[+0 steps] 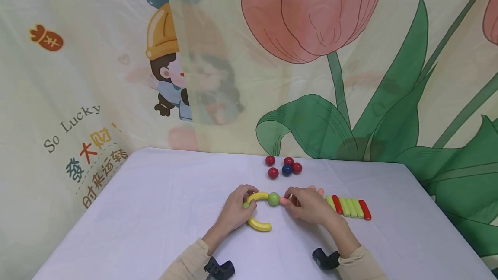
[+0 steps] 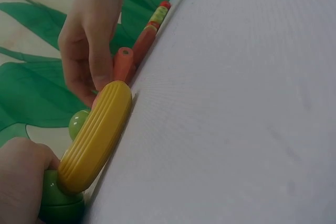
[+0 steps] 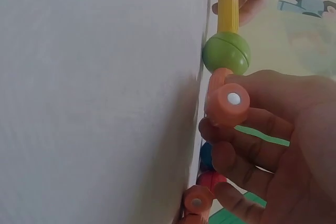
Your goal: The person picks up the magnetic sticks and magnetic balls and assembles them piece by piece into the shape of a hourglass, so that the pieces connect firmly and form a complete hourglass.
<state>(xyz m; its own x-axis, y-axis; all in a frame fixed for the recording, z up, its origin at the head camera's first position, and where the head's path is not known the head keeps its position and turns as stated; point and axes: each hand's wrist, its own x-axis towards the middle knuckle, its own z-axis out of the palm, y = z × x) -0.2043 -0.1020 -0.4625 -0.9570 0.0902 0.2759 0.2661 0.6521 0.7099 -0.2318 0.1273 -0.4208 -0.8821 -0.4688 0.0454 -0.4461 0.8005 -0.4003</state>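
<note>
Brace upper yellow arc (image 1: pixel 260 195) in left hand (image 1: pixel 238 204), pinched at left green ball (image 1: pixel 246 205); avoid dragging lower yellow arc (image 1: pixel 260 226) across table (image 1: pixel 175 211). Sight on right green ball (image 1: pixel 274 198) at upper arc's end. Feed pink stick (image 1: pixel 284 201), pinched in right hand (image 1: pixel 309 204) at that ball's right side, straight along its axis; can't tell if seated. Avoid brushing lime-red stick row (image 1: pixel 353 208)

The white table (image 1: pixel 155 206) lies open left of the left hand (image 1: pixel 237 206) and right of the stick row (image 1: pixel 354 207). Yellow curved pieces (image 1: pixel 260 226), a green ball (image 1: pixel 274 198) and an orange piece (image 3: pixel 218 109) block the gap before the right hand (image 1: pixel 309 204). Farther, past a narrow passable strip, stands a ball cluster (image 1: pixel 287 170).
</note>
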